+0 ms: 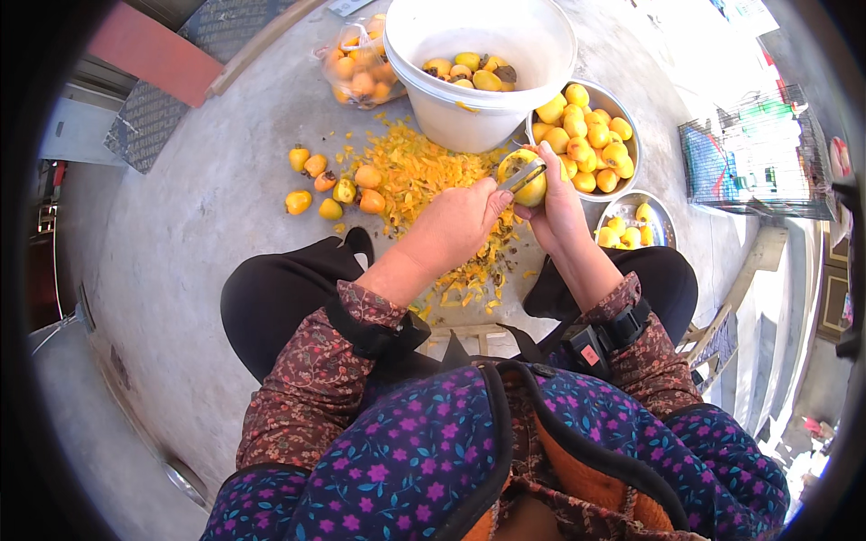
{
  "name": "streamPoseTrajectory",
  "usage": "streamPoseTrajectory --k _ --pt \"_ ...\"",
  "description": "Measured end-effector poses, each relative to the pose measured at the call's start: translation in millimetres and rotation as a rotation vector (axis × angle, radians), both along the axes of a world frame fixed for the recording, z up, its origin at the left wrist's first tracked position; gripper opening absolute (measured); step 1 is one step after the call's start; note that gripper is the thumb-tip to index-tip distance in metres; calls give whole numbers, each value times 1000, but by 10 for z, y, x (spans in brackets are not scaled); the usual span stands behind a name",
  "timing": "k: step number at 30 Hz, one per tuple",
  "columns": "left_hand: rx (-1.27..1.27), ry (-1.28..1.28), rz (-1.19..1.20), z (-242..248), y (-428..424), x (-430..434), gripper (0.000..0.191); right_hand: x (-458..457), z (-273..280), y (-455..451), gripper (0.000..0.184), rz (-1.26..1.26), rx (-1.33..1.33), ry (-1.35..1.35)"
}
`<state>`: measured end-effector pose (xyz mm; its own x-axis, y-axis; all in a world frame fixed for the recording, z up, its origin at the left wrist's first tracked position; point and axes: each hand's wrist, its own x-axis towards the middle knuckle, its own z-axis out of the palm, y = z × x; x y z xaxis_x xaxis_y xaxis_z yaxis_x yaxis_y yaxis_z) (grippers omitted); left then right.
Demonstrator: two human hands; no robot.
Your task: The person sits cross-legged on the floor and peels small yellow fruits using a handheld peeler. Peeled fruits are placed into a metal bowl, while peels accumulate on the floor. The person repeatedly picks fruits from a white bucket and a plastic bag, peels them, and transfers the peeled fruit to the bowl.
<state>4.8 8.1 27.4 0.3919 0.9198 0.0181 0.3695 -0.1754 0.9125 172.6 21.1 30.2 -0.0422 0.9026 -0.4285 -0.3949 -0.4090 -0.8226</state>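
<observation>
In my left hand (560, 209) is a yellow-orange persimmon-like fruit (530, 192). My right hand (454, 226) grips a metal peeler (522, 177), its blade end lying against the fruit. Below and behind both hands spreads a heap of orange peelings (429, 172) on the concrete floor. Several unpeeled fruits (369, 176) lie left of the heap. A white plastic bucket (450, 120) with more fruits inside stands beyond my hands. To its right, a metal basin (630, 181) is full of smooth yellow fruits (598, 135).
A smaller metal bowl (666, 215) with several fruits sits near my left knee. A clear plastic bag of fruits (362, 84) stands left of the bucket. A wire cage (754, 159) is at the right, and dark boards (145, 125) are at the upper left.
</observation>
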Motion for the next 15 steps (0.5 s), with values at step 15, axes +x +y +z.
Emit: streamPoseTrajectory --k 15 --pt "66 220 109 -142 -88 -165 37 -358 347 -460 26 127 113 -122"
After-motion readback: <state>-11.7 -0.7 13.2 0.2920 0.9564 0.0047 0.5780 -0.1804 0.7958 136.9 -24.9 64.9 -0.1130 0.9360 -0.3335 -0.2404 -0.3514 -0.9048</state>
